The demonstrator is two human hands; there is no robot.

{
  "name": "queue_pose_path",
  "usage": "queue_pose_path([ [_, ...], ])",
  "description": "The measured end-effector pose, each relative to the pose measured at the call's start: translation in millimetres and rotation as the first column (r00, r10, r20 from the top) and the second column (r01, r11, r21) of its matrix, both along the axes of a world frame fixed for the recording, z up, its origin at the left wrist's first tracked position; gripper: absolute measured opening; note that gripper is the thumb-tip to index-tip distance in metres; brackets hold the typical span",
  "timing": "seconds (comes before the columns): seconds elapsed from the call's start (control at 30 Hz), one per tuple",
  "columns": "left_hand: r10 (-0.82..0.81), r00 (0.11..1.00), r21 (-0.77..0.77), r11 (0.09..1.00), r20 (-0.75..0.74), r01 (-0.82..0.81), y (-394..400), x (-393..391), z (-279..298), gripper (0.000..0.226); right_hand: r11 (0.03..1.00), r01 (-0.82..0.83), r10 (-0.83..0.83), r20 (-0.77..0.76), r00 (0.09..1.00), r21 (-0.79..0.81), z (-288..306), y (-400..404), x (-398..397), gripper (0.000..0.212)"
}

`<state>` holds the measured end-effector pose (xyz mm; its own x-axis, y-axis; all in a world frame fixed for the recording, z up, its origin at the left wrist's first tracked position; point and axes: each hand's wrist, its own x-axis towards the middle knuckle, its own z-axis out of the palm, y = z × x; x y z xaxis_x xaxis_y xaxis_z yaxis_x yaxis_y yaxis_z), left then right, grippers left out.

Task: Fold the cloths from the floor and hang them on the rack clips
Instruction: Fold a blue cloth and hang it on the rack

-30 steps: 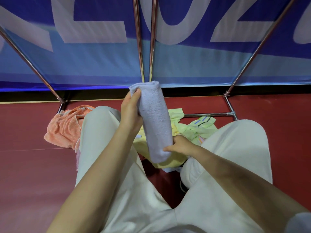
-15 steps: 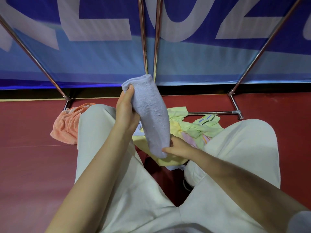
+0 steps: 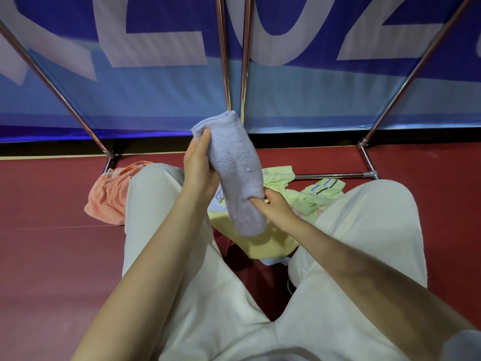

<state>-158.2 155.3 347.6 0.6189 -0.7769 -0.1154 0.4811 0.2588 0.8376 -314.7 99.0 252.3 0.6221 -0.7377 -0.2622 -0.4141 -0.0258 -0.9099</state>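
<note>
The left hand (image 3: pixel 199 168) grips the upper part of a folded lavender towel (image 3: pixel 235 173), thumb laid along its front near the top edge and the other fingers wrapped behind it. The right hand (image 3: pixel 274 208) pinches the same towel lower down on its right edge, thumb tucked under a fold and fingers curled against the cloth. The towel is held in the air as a long narrow bundle, tilted with its top leaning toward the left hand and its lower end hanging free between the knees.

Below the towel, on the dark red floor (image 3: pixel 46 256), lies a yellow cloth (image 3: pixel 268 246), partly hidden by the towel and the right forearm. Right of the towel, a light green cloth with dark and blue stripes (image 3: pixel 324 190) is crumpled beside the right knee. Left of the towel, an orange towel (image 3: pixel 109 196) is heaped on the floor behind the left knee. Cream trousers (image 3: pixel 161 243) cover both legs.

Behind the towel, the chrome tubes of the drying rack (image 3: pixel 335 175) rise from the floor, two of them upright just above the towel's top. Beyond the rack hangs a blue banner with large white letters (image 3: pixel 156 82).
</note>
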Motion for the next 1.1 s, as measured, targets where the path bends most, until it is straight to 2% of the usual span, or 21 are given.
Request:
queue_pose_path([
  [0.07,0.007,1.0,0.002,1.0,-0.015,-0.007,-8,0,8,0.022,0.999,0.006,-0.006,0.003,1.0,-0.039,11,-7,0,0.033],
  [0.2,0.015,1.0,-0.002,1.0,0.023,-0.015,-36,-7,43,0.02,0.994,0.043,-0.044,-0.017,0.999,-0.096,37,-42,-3,0.029],
  [0.33,-0.028,0.99,0.011,1.0,0.141,0.027,-79,-22,98,0.018,0.995,0.102,-0.102,0.042,0.994,-0.002,86,-90,-12,0.004],
  [0.47,-0.072,0.977,-0.049,0.995,0.202,0.083,-124,-41,158,0.016,0.985,0.172,-0.173,0.146,0.974,0.02,145,-133,-29,0.01],
  [0.63,-0.087,0.967,-0.115,0.986,0.241,0.117,-181,-69,228,0.014,0.954,0.289,-0.267,0.2,0.943,-0.086,211,-179,-64,0.016],
  [0.8,-0.072,0.948,-0.115,0.987,0.311,0.113,-231,-91,284,0.016,0.889,0.406,-0.358,0.23,0.905,-0.213,271,-235,-95,0.02],
  [0.9,-0.055,0.939,-0.143,0.984,0.34,0.109,-258,-100,311,0.017,0.882,0.391,-0.352,0.183,0.918,-0.264,308,-268,-106,0.016],
  [1.0,-0.043,0.952,-0.148,0.985,0.303,0.091,-286,-104,338,0.015,0.904,0.34,-0.303,0.173,0.937,-0.259,345,-298,-114,0.015],
  [1.1,-0.031,0.966,-0.157,0.985,0.256,0.073,-312,-107,364,0.013,0.857,0.288,-0.266,0.112,0.957,-0.427,381,-328,-123,0.028],
])
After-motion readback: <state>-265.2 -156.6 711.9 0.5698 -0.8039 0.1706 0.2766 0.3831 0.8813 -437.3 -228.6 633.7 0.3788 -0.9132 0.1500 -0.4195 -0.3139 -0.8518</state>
